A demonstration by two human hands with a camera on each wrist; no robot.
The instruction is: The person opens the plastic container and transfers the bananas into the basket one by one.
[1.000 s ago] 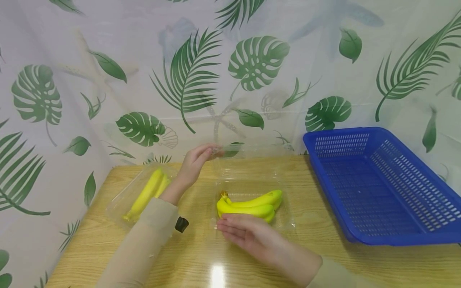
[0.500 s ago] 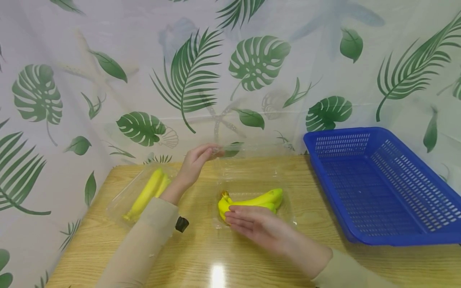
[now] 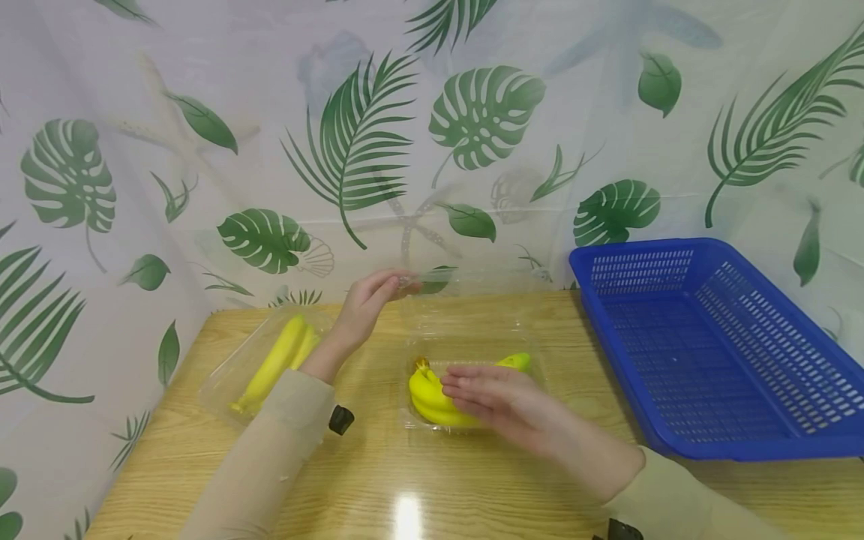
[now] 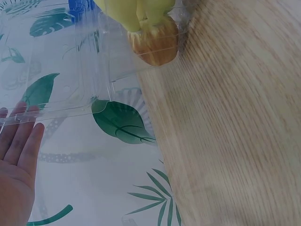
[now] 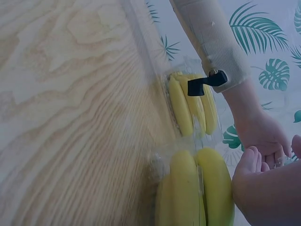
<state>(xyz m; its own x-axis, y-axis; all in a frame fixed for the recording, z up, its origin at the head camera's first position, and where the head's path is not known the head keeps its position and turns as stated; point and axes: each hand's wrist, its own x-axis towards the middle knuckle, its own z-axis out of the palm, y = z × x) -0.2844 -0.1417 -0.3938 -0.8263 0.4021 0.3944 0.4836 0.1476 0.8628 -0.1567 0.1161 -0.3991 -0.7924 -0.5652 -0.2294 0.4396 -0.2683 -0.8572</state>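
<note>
Left hand (image 3: 367,300) pinches the clear clamshell lid (image 3: 466,300) open; flat, relaxed right hand (image 3: 499,397) seats the yellow banana bunch (image 3: 432,397); closing remains.

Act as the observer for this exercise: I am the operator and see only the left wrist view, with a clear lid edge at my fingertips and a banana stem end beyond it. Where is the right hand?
Observer: The right hand lies flat, fingers straight, on the bunch of bananas in the open clear box.
Operator: Any other bananas about?
Observer: Yes, a second clear box holding more bananas lies further left.
Operator: And to the right?
Observer: A blue basket stands there with nothing in it.
</note>
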